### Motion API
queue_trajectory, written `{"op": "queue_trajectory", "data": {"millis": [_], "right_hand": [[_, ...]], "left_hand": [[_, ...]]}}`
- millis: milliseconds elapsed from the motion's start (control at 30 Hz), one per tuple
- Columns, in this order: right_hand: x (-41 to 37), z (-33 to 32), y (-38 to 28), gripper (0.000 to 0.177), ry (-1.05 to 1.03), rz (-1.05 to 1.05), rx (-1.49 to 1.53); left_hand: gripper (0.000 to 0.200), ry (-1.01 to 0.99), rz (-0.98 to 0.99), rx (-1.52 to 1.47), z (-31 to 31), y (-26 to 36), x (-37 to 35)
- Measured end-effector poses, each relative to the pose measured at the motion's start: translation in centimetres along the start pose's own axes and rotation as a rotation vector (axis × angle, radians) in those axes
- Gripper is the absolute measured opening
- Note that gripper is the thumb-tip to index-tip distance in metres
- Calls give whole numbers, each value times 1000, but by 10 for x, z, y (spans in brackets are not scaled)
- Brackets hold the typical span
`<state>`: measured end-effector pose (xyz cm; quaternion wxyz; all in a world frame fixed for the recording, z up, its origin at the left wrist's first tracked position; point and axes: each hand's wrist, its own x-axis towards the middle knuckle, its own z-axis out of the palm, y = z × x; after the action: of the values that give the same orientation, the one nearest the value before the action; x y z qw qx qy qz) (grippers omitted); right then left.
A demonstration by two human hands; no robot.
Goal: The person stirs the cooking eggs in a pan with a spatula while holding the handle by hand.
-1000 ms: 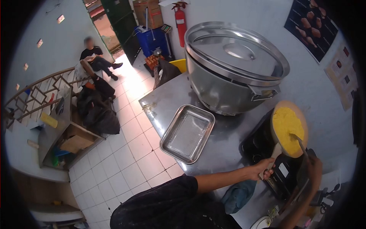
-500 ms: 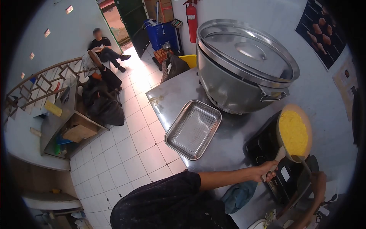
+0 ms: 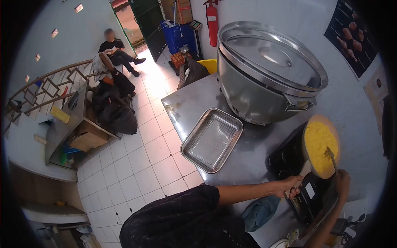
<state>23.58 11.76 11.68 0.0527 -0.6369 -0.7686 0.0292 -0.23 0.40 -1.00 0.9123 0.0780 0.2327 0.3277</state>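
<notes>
We've got a brushed steel table (image 3: 244, 161) running along the right-hand wall, shiny, with smears at its far left corner. Pan (image 3: 337, 134) with yellow food (image 3: 319, 142) is at the right, over the far part of a black stove (image 3: 285, 155); we can't tell if it sits flat. Left hand (image 3: 292, 187): fingers wrapped around the pan handle (image 3: 304, 171). Right hand (image 3: 342, 182): fingers closed on the spatula (image 3: 332, 159), tips hidden from us, blade in the food. Left of the stove, a large lidded steel pot (image 3: 256, 95) stands at the far side of the table, and a rectangular metal tray (image 3: 212, 140) lies just nearer, by the left edge. Blue-grey cloth (image 3: 258, 215) at the near edge, below the left forearm. On the far wall we see a red fire extinguisher (image 3: 212, 25); a dark food poster (image 3: 351, 37) hangs at far right. White tiled floor (image 3: 140, 165) spans the left, bright near the open green door (image 3: 147, 27). Blue bin (image 3: 180, 37) beside the door, seated person (image 3: 113, 47) just left of it. Farther left, a counter (image 3: 76, 113) with a cardboard box (image 3: 89, 140) on its shelf, black bags (image 3: 113, 111) alongside, and a railing (image 3: 53, 89) behind.
</notes>
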Motion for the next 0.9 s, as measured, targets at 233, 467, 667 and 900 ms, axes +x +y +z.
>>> {"op": "queue_trajectory", "data": {"millis": [233,467,667,900], "right_hand": [[-17,-38,-31,29,-89,-62,-56],[-71,-115,-106,23,-132,17,-107],[-57,-89,-118,19,-250,-5,-245],[-17,-28,-107,19,-24,-39,-285]], "left_hand": [[28,-59,45,-87,-8,-6,6],[29,-4,-36,-111,4,1,-5],[27,15,-20,-90,8,5,-8],[27,32,-23,-86,9,4,-9]]}}
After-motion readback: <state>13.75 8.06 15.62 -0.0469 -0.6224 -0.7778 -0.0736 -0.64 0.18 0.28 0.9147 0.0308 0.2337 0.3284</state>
